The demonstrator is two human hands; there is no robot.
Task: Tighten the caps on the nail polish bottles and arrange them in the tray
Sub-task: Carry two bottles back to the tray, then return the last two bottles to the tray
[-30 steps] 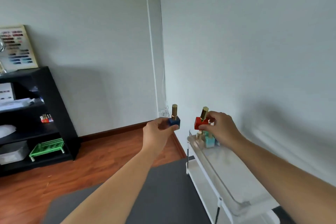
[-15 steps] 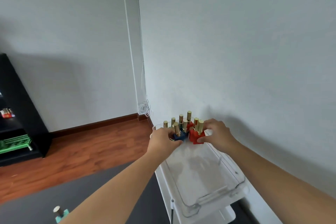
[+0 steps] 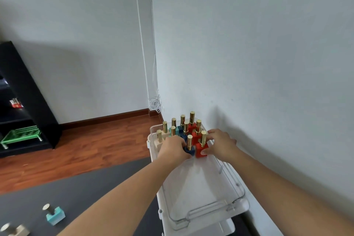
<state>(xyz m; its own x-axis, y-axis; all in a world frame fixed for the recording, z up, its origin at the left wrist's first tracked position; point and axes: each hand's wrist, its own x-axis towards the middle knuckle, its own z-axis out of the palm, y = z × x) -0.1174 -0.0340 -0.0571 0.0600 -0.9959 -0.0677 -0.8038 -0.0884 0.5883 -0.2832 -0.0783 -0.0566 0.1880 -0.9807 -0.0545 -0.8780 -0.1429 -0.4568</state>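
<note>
A clear plastic tray [image 3: 226, 203] sits on a white cart by the wall. Several gold-capped nail polish bottles stand in rows at its far end, cream, teal, blue and red. My left hand [image 3: 173, 149] grips a blue bottle [image 3: 190, 149] standing on the tray floor in front of those rows. My right hand [image 3: 220, 145] holds a red bottle [image 3: 201, 149] right beside it. Both bottles are upright and touch each other. On the dark table at lower left lie a teal bottle [image 3: 54, 215] and a beige bottle [image 3: 16, 232].
The white cart [image 3: 191, 228] stands against the right wall. A dark grey table [image 3: 80, 193] fills the lower left. A black shelf unit [image 3: 23, 101] with a green basket [image 3: 21, 135] stands at far left on the wooden floor.
Both hands have brought the blue and red bottles down from the air into the tray, in front of the standing rows. The view has tilted downward.
</note>
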